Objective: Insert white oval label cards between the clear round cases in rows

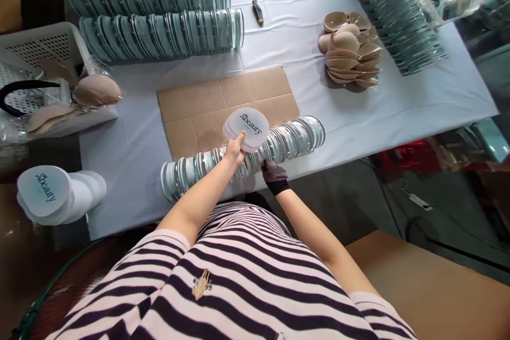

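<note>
Nearest the camera, the bare left hand (235,150) is clamped on the lower edge of a thin stack of white rounded cards printed "beauty" (247,128), holding it just above the near row of clear round plastic cases (247,158) that lies on its side along the front edge of the bench (398,106). The right hand (274,176), in a dark dotted glove, rests against that same row just to the right of the left hand; whether its fingers are closed on a case cannot be told. Behind the row a flat brown cardboard sheet (223,103) lies on the pale cloth. To the left, off the bench, stands a tall pile of the same white printed cards (51,194), and a white perforated basket (40,50) holds beige foam pads. Farther back lie two long rows of clear cases (159,18), a heap of beige moulded cups (350,50) on the right, and another slanting row of cases (402,18) beyond it.
</note>
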Demonstrator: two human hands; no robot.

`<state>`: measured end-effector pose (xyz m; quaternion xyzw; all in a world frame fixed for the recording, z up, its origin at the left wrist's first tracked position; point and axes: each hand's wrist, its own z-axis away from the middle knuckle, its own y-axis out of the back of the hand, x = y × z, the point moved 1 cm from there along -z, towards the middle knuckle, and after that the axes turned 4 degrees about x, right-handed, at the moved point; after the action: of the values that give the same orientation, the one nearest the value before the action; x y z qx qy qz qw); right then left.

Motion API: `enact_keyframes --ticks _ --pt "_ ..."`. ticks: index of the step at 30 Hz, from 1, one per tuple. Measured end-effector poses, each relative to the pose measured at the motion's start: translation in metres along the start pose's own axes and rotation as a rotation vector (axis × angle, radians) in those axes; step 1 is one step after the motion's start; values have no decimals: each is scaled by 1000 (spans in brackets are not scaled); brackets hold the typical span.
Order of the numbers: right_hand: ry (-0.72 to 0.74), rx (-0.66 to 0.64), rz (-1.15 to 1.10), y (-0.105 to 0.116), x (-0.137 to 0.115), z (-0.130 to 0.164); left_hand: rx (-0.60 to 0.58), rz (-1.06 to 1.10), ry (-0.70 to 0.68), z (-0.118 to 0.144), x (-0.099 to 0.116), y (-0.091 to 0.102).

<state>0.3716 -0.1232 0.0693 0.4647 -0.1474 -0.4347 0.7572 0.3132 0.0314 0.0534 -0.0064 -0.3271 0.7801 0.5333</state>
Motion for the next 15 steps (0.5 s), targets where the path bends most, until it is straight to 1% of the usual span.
enact_keyframes --ticks 2,5,8,10,11,12,15 --pt "14 -29 -51 0 1 -2 -4 -12 -8 -1 0 1" --pt "36 -117 -174 6 5 -2 -2 -12 -19 -2 -1 1" --pt "66 -215 -297 17 9 -2 23 7 -39 -2 -3 -2" --pt "59 -215 -324 30 9 -6 47 4 -49 0 -4 -4" --pt "44 -174 -326 37 8 -10 55 -7 -55 1 -5 -5" --pt "34 -92 -332 46 7 -15 58 -22 -65 3 -5 -6" --pt "66 238 -397 72 -3 -31 10 -74 -100 13 -6 -4"
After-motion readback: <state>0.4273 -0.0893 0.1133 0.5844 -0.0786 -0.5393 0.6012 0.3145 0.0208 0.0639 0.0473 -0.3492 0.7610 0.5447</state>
